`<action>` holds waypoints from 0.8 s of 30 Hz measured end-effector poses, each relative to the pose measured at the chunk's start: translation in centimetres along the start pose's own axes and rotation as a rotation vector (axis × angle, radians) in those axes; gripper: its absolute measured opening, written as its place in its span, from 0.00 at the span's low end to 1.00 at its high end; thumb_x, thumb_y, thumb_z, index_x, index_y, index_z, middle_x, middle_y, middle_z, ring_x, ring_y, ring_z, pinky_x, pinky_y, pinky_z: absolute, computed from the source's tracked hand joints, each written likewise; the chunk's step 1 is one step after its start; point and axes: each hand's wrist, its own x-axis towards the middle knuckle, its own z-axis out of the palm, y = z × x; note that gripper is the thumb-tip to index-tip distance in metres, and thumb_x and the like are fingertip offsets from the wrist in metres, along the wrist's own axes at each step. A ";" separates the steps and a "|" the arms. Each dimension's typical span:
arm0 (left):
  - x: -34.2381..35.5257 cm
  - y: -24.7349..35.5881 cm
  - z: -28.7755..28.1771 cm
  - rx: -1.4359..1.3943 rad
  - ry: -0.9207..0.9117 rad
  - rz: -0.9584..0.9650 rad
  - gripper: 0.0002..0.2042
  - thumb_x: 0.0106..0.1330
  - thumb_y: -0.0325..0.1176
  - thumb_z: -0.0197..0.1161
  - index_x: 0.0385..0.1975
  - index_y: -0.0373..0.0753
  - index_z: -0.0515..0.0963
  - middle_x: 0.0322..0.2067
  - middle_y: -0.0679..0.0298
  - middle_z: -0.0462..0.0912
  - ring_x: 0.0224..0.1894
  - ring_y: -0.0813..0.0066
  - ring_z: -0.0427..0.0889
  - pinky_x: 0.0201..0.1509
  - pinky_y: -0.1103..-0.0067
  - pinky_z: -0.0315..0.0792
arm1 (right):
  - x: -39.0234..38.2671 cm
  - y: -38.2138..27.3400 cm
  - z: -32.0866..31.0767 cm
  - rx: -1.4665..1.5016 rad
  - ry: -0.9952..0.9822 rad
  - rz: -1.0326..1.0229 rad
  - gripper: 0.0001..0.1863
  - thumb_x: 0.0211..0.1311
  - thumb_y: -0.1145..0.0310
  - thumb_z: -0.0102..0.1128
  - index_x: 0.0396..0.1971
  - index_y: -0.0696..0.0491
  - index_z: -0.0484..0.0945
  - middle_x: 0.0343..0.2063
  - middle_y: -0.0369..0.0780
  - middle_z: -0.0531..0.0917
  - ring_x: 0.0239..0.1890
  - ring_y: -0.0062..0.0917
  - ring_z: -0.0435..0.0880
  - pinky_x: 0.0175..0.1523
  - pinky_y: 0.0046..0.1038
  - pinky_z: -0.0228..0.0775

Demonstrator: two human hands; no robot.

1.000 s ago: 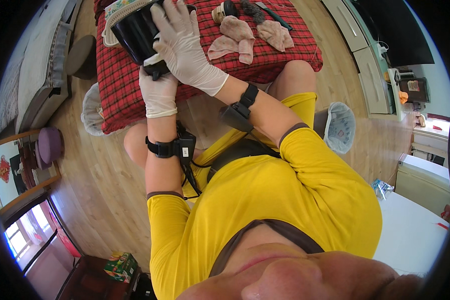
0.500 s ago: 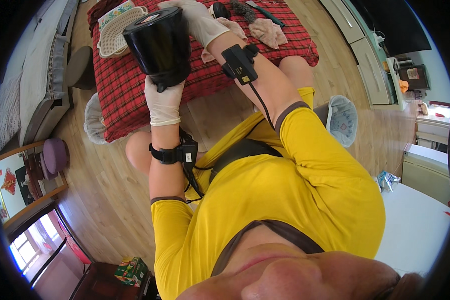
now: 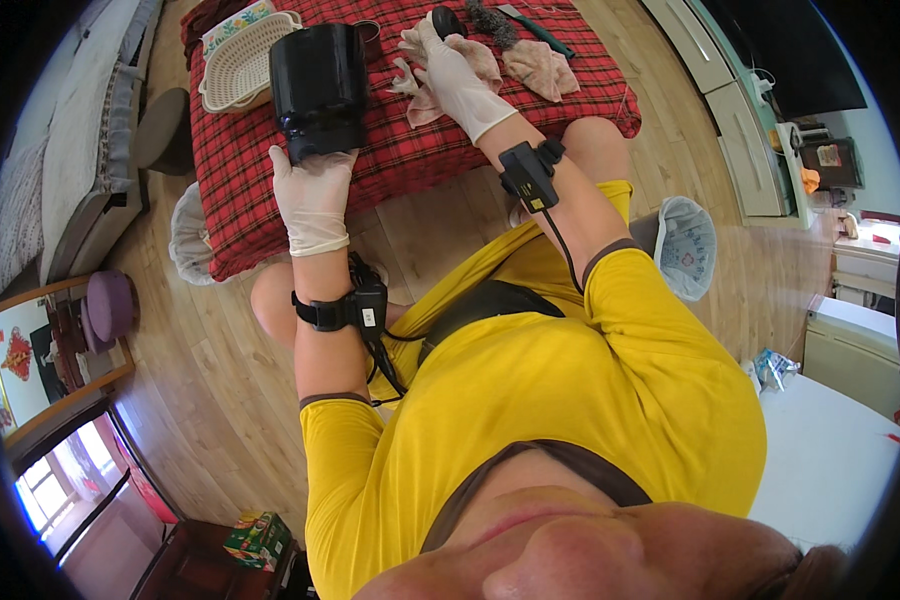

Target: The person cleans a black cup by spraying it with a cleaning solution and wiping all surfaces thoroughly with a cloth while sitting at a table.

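Both hands wear thin white gloves. My left hand (image 3: 312,195) is closed round the narrower near end of a glossy black vessel (image 3: 318,78) above the table's front edge. Its fingertips are partly hidden behind the vessel, whose exact kind I cannot make out. My right hand (image 3: 455,82) is held over the table with fingers apart and nothing clearly in it. Its far fingers come close to a small round black thing (image 3: 448,22); whether they touch is unclear. Beneath and beside this hand lies a crumpled pink cloth (image 3: 485,62).
A red plaid cloth (image 3: 235,215) covers the table. A cream woven basket (image 3: 232,75) stands left of the vessel. At the right are a second pink cloth (image 3: 542,70), a grey scrubber (image 3: 492,22) and a green-handled tool (image 3: 542,32). Lined bins (image 3: 688,250) flank my knees.
My right hand has left the black vessel and moved right, toward the pink cloth and round black thing. The vessel has turned more upright in view and its labelled end no longer shows.
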 end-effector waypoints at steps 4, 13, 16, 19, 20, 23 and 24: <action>0.0 1.6 -2.7 -0.198 -0.402 -0.221 0.34 0.76 0.60 0.38 0.65 0.35 0.66 0.69 0.50 0.65 0.69 0.52 0.64 0.76 0.54 0.48 | -2.6 -2.7 0.6 -0.235 -0.122 0.026 0.34 0.70 0.49 0.60 0.67 0.55 0.65 0.58 0.42 0.75 0.58 0.30 0.76 0.57 0.33 0.73; -1.8 2.0 0.6 0.052 -0.146 -0.206 0.29 0.77 0.55 0.44 0.52 0.28 0.72 0.56 0.52 0.77 0.67 0.54 0.66 0.75 0.58 0.50 | -1.5 -1.6 2.3 -0.689 -0.340 -0.515 0.58 0.47 0.42 0.78 0.72 0.57 0.56 0.65 0.52 0.68 0.64 0.36 0.71 0.60 0.32 0.67; -2.3 1.4 2.1 0.137 -0.044 -0.151 0.28 0.78 0.54 0.44 0.50 0.28 0.72 0.54 0.53 0.77 0.67 0.55 0.66 0.75 0.60 0.52 | -1.0 -0.7 2.5 -0.744 -0.298 -0.462 0.50 0.50 0.45 0.76 0.68 0.54 0.63 0.53 0.45 0.79 0.55 0.28 0.78 0.53 0.28 0.75; -2.9 2.0 1.8 0.157 0.003 -0.127 0.29 0.78 0.55 0.44 0.52 0.28 0.72 0.56 0.53 0.76 0.67 0.56 0.66 0.75 0.62 0.52 | -3.9 -2.9 4.3 -0.626 -0.288 -0.248 0.47 0.52 0.42 0.74 0.67 0.52 0.65 0.52 0.44 0.79 0.54 0.28 0.78 0.51 0.27 0.75; -2.7 2.1 1.8 0.157 0.006 -0.134 0.29 0.78 0.55 0.44 0.53 0.28 0.72 0.57 0.53 0.76 0.68 0.57 0.66 0.75 0.63 0.52 | -3.5 -2.5 4.5 -0.676 -0.250 -0.393 0.43 0.58 0.40 0.68 0.66 0.51 0.67 0.48 0.41 0.80 0.44 0.24 0.80 0.39 0.25 0.76; -2.0 3.2 0.7 -0.036 -0.366 -0.327 0.28 0.77 0.53 0.48 0.57 0.29 0.70 0.61 0.53 0.73 0.68 0.58 0.66 0.74 0.65 0.55 | -3.4 -2.0 3.9 -0.555 -0.125 -0.304 0.32 0.64 0.47 0.64 0.59 0.55 0.74 0.45 0.40 0.83 0.46 0.24 0.81 0.49 0.26 0.73; -2.0 3.3 0.7 0.138 -0.315 -0.231 0.27 0.76 0.51 0.50 0.58 0.29 0.70 0.61 0.54 0.74 0.66 0.61 0.67 0.73 0.67 0.56 | -3.3 -1.8 3.8 -0.512 -0.100 -0.264 0.28 0.68 0.49 0.61 0.58 0.55 0.76 0.44 0.40 0.84 0.46 0.24 0.81 0.50 0.26 0.73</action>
